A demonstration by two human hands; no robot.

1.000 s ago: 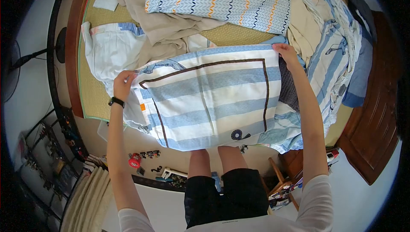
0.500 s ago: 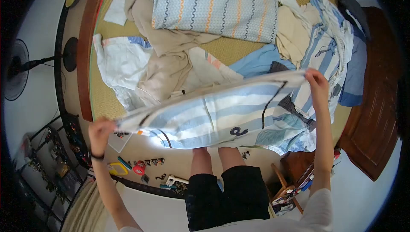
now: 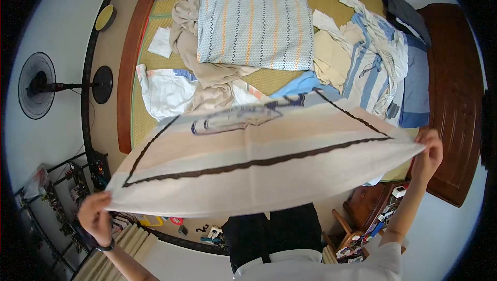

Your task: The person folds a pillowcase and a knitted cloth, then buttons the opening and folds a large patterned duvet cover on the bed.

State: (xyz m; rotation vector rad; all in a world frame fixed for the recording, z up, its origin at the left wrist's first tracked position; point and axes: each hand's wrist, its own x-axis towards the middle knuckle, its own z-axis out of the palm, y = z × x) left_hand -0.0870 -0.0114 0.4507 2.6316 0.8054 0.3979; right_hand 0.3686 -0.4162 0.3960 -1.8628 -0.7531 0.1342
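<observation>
- Left hand point(image 3: 96, 218): fingers pinched on the near-left corner of the printed cloth point(image 3: 248, 190). Dark band point(image 3: 105, 246) on that wrist.
- Right hand point(image 3: 429, 149): clamped on the cloth's right corner. Hands well apart.
- Cloth spans the gap between the hands, spread wide, near edge sagging a bit. Pale peach/white, dark brown border line point(image 3: 253, 163), blue print toward the far edge. Near edge passes just above the black shorts point(image 3: 277, 234).
- Right, below that hand: wooden furniture point(image 3: 362, 204) with small clutter on it, too small to ID.
- Left: black open rack point(image 3: 58, 171), plastic bag point(image 3: 36, 181) on it; other contents unreadable.
- Beyond the cloth: bed with woven mat point(image 3: 283, 79). On it, beige cloth point(image 3: 186, 35), white garment point(image 3: 165, 93), blue cloth point(image 3: 300, 83), cream cloth point(image 3: 329, 56), blue-striped fabric point(image 3: 365, 82).
- Zigzag-patterned folded textile point(image 3: 256, 27) mid-mat, partly over the beige.
- Far left: fan point(image 3: 37, 85); yellow round item point(image 3: 105, 18) past it, can't tell if it's a container.
</observation>
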